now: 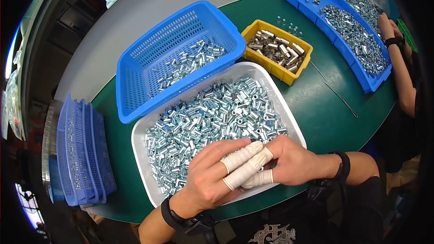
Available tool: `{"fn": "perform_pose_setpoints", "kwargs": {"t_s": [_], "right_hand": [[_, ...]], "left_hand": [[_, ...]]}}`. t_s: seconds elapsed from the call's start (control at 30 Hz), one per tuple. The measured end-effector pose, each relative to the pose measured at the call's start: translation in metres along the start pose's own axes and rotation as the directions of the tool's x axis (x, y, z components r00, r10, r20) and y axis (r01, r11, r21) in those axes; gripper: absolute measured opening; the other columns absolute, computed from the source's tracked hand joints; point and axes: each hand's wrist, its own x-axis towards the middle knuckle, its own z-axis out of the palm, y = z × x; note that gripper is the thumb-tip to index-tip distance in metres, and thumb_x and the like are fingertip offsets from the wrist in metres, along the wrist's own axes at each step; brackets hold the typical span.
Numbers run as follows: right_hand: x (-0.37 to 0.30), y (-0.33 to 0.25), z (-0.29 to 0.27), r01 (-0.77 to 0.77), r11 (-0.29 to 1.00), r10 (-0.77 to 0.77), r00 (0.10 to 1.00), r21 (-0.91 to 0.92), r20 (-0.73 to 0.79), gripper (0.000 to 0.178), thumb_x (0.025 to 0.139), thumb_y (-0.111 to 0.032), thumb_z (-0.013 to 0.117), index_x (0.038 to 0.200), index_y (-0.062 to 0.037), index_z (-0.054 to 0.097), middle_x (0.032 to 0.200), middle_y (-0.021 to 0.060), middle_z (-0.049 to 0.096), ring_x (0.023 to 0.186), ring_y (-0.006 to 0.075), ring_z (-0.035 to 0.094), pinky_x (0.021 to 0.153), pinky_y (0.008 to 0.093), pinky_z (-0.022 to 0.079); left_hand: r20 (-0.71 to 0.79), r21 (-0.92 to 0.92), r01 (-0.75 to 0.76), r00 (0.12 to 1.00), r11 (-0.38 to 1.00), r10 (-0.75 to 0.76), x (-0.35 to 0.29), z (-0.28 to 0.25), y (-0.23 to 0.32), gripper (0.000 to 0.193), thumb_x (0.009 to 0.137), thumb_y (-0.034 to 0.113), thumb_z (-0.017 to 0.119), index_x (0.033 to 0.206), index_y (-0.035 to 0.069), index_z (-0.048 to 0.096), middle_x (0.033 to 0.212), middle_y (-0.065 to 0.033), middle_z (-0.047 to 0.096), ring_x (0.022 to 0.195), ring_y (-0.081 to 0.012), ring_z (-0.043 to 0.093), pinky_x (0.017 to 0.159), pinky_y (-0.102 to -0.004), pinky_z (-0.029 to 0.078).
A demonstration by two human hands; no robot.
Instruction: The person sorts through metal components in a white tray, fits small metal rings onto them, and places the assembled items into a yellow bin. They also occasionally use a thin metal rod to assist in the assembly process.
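Over the near right part of a white tub (281, 101), my left hand (205, 176) and my right hand (296, 160) meet with fingers bent and pressed together. Pale finger cots (244, 159) cover several of the fingertips. Whatever the fingers pinch is hidden behind them. Beneath and beyond my hands, the tub holds a thick layer of short, shiny metal sleeves (212, 117), many with a round hole visible at the end. Both wrists wear black bands.
A blue perforated basket (131, 63) with some sleeves overlaps the tub's far edge. Beside it sits a yellow bin (289, 77) of larger metal cylinders. Stacked blue baskets (86, 153) stand left. A thin rod (341, 99) lies right, near a blue tray (332, 38) and another person's hands (389, 27).
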Motion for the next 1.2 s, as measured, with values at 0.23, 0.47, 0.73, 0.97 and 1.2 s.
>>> {"fn": "perform_pose_setpoints", "kwargs": {"t_s": [0.23,0.47,0.73,0.97,1.2], "right_hand": [[-0.007,0.007,-0.010,0.324,0.848,-0.352,0.936,-0.418,0.012,0.027,0.077,-0.007,0.081,0.104,-0.0056,0.076,0.080,0.0090,0.072,0.070,0.0201,0.069,0.063,0.0305,0.054],[-0.010,0.005,-0.012,0.239,0.857,-0.237,0.970,-0.456,0.063,0.031,0.075,-0.004,0.081,0.106,-0.0066,0.076,0.078,0.0102,0.071,0.065,0.0231,0.067,0.058,0.0307,0.054],[-0.008,0.008,-0.013,0.186,0.867,-0.170,0.983,-0.463,0.075,0.027,0.076,-0.010,0.079,0.103,-0.0078,0.076,0.077,0.0077,0.068,0.063,0.0238,0.063,0.054,0.0333,0.050],[-0.008,0.006,-0.015,0.160,0.907,-0.137,0.987,-0.389,0.086,0.029,0.075,-0.010,0.079,0.104,-0.0070,0.075,0.077,0.0077,0.067,0.065,0.0242,0.063,0.054,0.0343,0.051],[-0.009,0.001,-0.019,0.111,0.902,-0.061,0.989,-0.417,0.131,0.030,0.076,-0.010,0.078,0.105,-0.0071,0.075,0.075,0.0072,0.065,0.064,0.0243,0.062,0.054,0.0345,0.050]], "left_hand": [[-0.043,-0.145,0.304,0.949,0.942,-0.313,-0.001,-0.027,-0.004,0.063,0.063,0.009,0.075,0.125,0.004,0.062,0.119,-0.0128,0.063,0.102,-0.0293,0.060,0.086,-0.0405,0.045],[-0.021,0.247,0.480,0.871,0.842,-0.490,-0.013,-0.027,-0.025,0.045,0.069,0.003,0.076,0.113,0.001,0.065,0.110,-0.0150,0.064,0.099,-0.0316,0.059,0.086,-0.0398,0.047],[0.051,0.339,0.514,0.827,0.788,-0.560,-0.011,-0.027,-0.018,0.043,0.068,0.005,0.079,0.110,0.003,0.068,0.105,-0.0107,0.062,0.095,-0.0312,0.056,0.083,-0.0410,0.045],[0.063,0.358,0.518,0.817,0.777,-0.574,-0.012,-0.028,-0.016,0.046,0.067,0.003,0.079,0.112,0.004,0.067,0.107,-0.0111,0.062,0.097,-0.0319,0.056,0.084,-0.0414,0.047],[0.073,0.361,0.515,0.816,0.778,-0.574,-0.014,-0.027,-0.016,0.049,0.067,0.003,0.079,0.114,0.005,0.066,0.108,-0.0115,0.062,0.099,-0.0325,0.056,0.084,-0.0418,0.047]]}}
